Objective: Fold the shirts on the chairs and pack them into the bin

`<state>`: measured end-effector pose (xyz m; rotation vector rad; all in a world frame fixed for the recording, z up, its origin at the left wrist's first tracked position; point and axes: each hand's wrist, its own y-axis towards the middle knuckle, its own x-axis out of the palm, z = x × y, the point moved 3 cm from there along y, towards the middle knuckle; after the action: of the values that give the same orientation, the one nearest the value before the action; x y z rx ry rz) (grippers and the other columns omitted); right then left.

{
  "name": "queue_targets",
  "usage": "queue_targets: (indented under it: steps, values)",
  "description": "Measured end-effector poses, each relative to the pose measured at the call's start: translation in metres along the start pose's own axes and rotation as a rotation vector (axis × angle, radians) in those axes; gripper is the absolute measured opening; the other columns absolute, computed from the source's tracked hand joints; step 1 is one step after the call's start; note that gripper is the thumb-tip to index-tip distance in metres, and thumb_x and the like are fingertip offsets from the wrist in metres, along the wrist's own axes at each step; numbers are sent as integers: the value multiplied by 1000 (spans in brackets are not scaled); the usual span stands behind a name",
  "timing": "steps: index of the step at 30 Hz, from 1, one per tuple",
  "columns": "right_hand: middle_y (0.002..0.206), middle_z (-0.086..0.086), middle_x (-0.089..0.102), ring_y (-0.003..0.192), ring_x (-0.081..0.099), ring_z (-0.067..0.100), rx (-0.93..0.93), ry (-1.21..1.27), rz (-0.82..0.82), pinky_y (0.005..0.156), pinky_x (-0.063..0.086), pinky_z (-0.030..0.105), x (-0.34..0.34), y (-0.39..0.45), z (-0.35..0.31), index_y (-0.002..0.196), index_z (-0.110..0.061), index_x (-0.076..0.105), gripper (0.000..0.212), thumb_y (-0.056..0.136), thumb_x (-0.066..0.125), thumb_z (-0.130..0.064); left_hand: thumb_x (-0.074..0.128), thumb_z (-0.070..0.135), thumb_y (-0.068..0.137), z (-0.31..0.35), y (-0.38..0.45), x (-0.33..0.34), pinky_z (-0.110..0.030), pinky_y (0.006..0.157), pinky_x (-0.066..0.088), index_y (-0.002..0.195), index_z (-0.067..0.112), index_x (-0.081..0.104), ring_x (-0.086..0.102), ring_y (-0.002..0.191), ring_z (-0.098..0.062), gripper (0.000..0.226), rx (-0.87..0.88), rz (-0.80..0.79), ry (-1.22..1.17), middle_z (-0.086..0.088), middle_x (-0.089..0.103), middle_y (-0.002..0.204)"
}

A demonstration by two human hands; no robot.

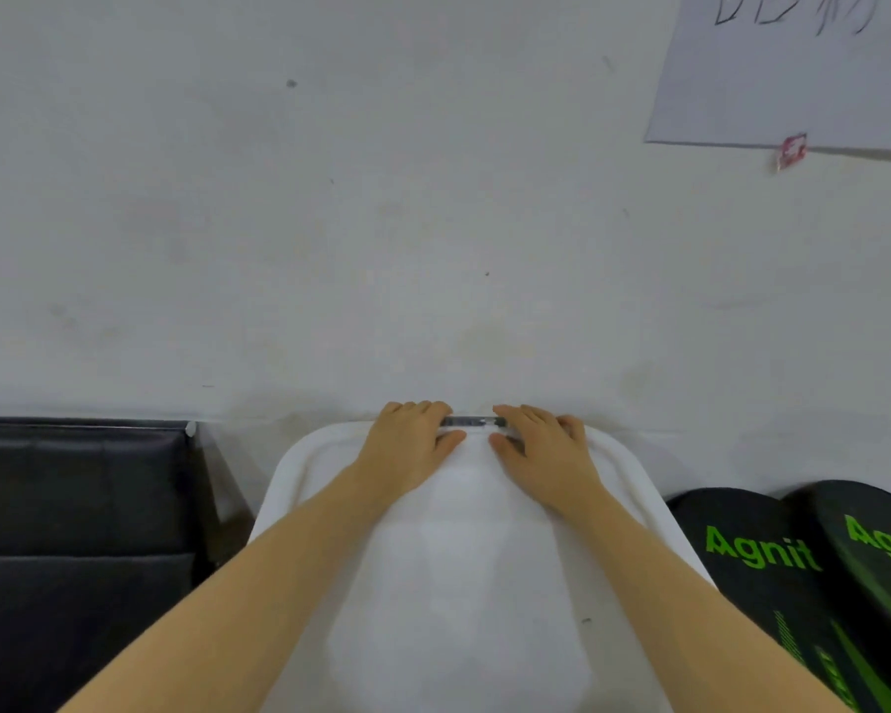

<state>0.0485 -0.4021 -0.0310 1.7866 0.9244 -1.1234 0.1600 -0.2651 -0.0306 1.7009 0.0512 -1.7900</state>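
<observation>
Both hands rest at the far rim of a white bin lid point(633, 486): left hand point(407, 447) and right hand point(546, 450), fingers curled over its dark handle point(466, 421). Black shirts point(772, 573) lie right, against the bin.

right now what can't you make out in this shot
- Inside of the white bin: head view; its lid covers it.
- Fingertips of the left hand and right hand: curled over the lid's far edge.
- Dark latch: mostly hidden between the hands.
- Black shirts with green print: cut off by the right and bottom edges.
- Writing on the wall paper: cut off at the top, blurred.
</observation>
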Motion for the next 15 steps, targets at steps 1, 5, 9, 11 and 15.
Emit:
queue_targets:
  steps: [1,5,9,11,15]
  values:
    - [137,-14,50,133,35,6,2,11,-1,105,12,30,-1,0,-1,136,-29,45,40,98,41,-38,37,48,92,1,-2,0,-34,86,37,116,10,60,61,97,-29,50,-24,6,8,-7,67,106]
    - [126,-12,57,126,44,8,-12,56,32,97,14,27,-3,2,-4,126,-26,52,31,97,45,-33,47,40,96,1,0,-5,-31,85,36,117,16,59,61,98,-26,34,-45,37,59,-3,67,106]
    - [95,-8,65,104,55,14,-58,47,91,83,17,23,0,3,-2,101,-18,57,13,96,48,-26,59,32,80,8,-3,-9,-29,59,43,79,14,70,64,58,-27,21,-25,84,81,-3,67,66]
    - [94,-9,64,103,55,13,-54,46,86,84,18,22,0,3,-2,101,-19,57,13,96,47,-25,56,30,87,7,-3,-12,-26,63,35,84,14,68,64,66,-27,21,-35,68,101,-3,69,73]
    - [109,-11,63,113,53,11,-41,65,9,91,20,22,-1,4,-3,114,-24,56,22,96,44,-28,38,33,96,5,-1,-13,-28,75,33,107,18,61,59,96,-24,30,-66,-59,136,0,67,103]
